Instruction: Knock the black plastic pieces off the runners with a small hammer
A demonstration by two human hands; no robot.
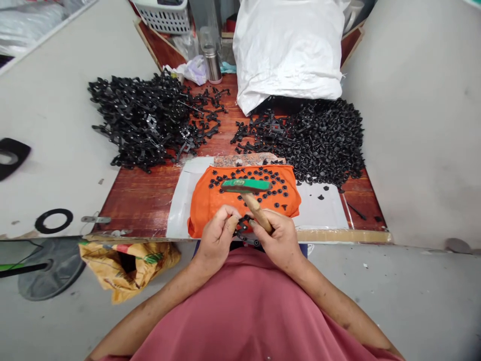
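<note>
My right hand (280, 238) is closed round the wooden handle of a hammer (251, 193) whose green head lies over an orange cloth (203, 203). Its fingers also touch a small black plastic frame (243, 229) that my left hand (217, 235) pinches from the other side. Both hands sit at the near edge of the table, just in front of my red shirt. Several small black round parts (263, 175) are scattered over the orange cloth.
A big heap of black plastic frames (145, 120) lies at the left of the wooden table (143, 198). A heap of small black parts (323, 138) lies at the right, below a white sack (289, 47). A steel flask (213, 65) and white basket (163, 17) stand behind.
</note>
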